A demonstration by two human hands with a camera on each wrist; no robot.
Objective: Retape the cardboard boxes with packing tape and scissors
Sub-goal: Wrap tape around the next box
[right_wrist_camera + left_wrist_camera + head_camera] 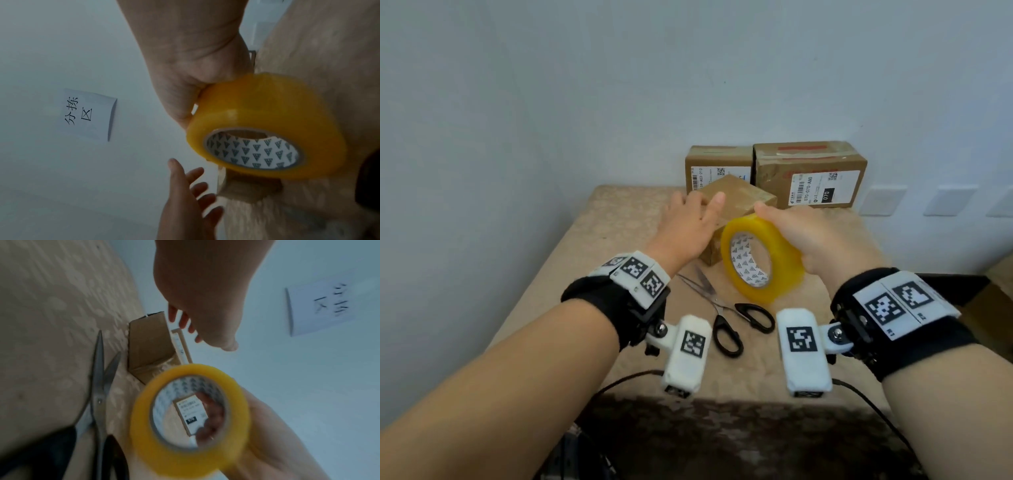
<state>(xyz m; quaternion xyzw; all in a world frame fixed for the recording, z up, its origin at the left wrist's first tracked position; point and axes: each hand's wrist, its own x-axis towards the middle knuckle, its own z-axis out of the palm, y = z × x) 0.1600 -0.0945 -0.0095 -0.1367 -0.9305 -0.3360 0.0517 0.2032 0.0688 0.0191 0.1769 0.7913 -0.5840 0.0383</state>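
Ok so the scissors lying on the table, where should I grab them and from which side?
Take the scissors by the black handle loops, coming from the near edge of the table. The loops point toward the person, and the blades lie spread open, pointing away toward the small box, so a grip there risks a cut.

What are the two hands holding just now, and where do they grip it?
The right hand grips the yellow tape roll by its outer rim. The left hand holds nothing; its spread fingers reach over the small box.
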